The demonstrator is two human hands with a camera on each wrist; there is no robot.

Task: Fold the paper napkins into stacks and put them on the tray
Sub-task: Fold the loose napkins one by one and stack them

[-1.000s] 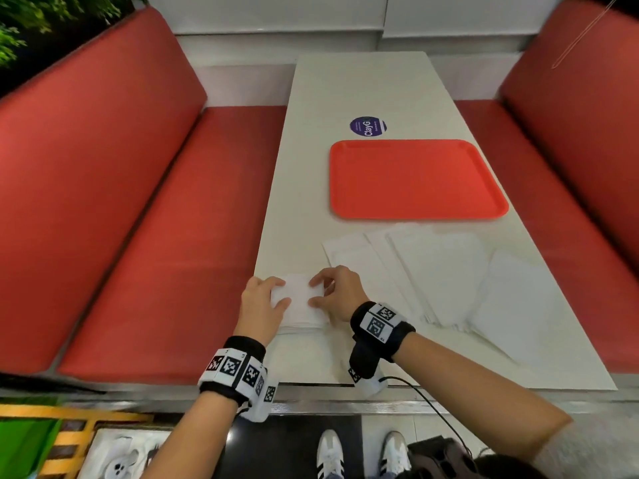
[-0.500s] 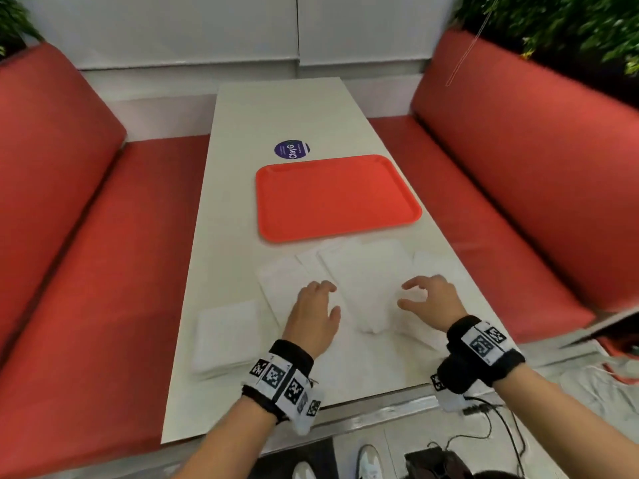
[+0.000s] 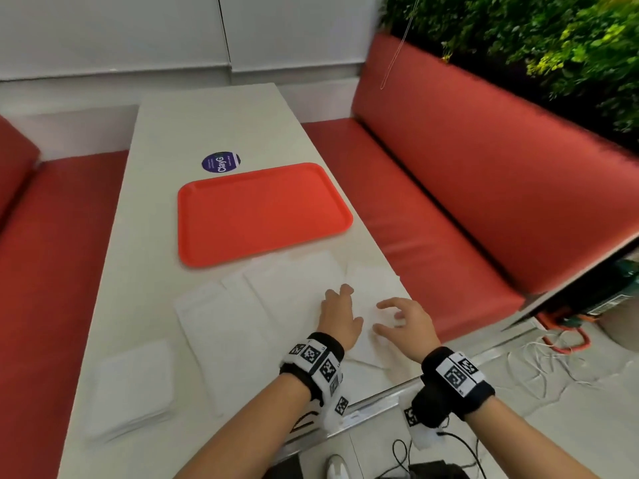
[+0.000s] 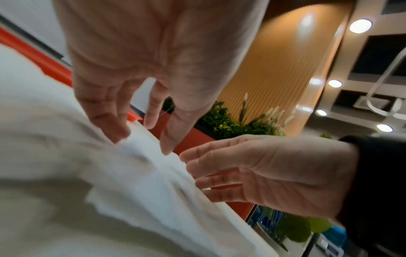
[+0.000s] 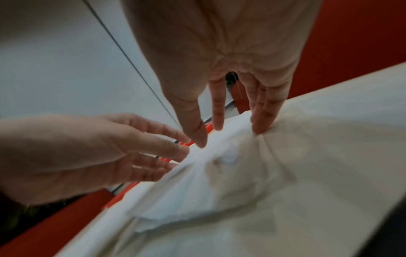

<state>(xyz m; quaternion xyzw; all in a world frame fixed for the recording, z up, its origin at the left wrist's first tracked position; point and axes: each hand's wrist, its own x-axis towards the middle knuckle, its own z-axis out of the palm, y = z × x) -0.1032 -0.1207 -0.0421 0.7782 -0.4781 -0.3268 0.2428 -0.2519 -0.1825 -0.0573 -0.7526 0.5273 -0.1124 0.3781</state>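
Note:
An orange tray (image 3: 262,212) lies bare in the middle of the white table (image 3: 207,112). A folded napkin stack (image 3: 131,385) rests at the near left. Several unfolded white napkins (image 3: 242,305) are spread between the stack and my hands. My left hand (image 3: 337,312) and right hand (image 3: 397,316) are close together over the rightmost napkin (image 3: 370,281) near the table's right edge. In the right wrist view my right hand's fingertips (image 5: 259,128) press the napkin (image 5: 219,173), which wrinkles under them. My left hand's straight fingers (image 4: 105,121) touch the same napkin (image 4: 142,182).
Red benches (image 3: 449,202) flank the table on both sides. A round purple sticker (image 3: 221,162) sits just beyond the tray. Green plants (image 3: 536,46) stand behind the right bench. Cables (image 3: 539,354) lie on the floor at the right.
Both hands left the folded stack at the near left and moved right across the spread napkins. They now sit close together on the rightmost napkin. The view has swung to the right.

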